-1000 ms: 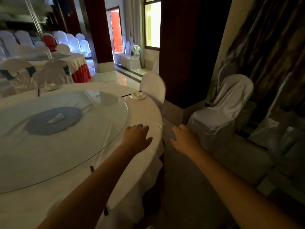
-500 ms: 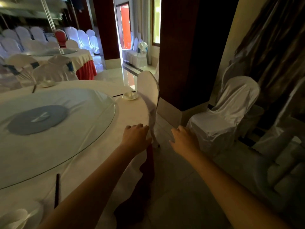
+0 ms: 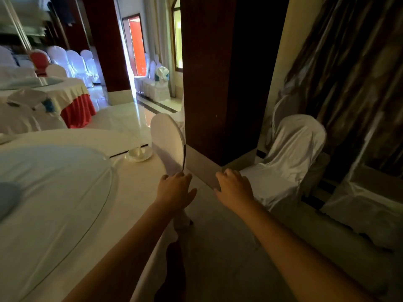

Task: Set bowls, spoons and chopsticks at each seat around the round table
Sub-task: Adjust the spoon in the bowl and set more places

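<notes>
The round table (image 3: 139,192) wears a white cloth and carries a glass turntable (image 3: 54,192). At its far right edge sits a white bowl on a saucer (image 3: 139,154) with a spoon in it, and dark chopsticks (image 3: 128,151) lie to its left. My left hand (image 3: 175,190) hovers over the table's right edge with loosely curled fingers and holds nothing. My right hand (image 3: 234,186) is stretched out beside it over the floor, also empty. Both hands point toward a white-covered chair (image 3: 168,142) pulled up at the table.
A dark wooden pillar (image 3: 218,83) rises just behind the chair. Another covered chair (image 3: 292,158) stands to the right by a curtain. A second table with a red skirt (image 3: 72,99) and several white chairs fill the back left. Pale floor lies below my right arm.
My view has moved right along the table's edge. The chair, bowl and chopsticks are now closer. Both hands stay outstretched and empty.
</notes>
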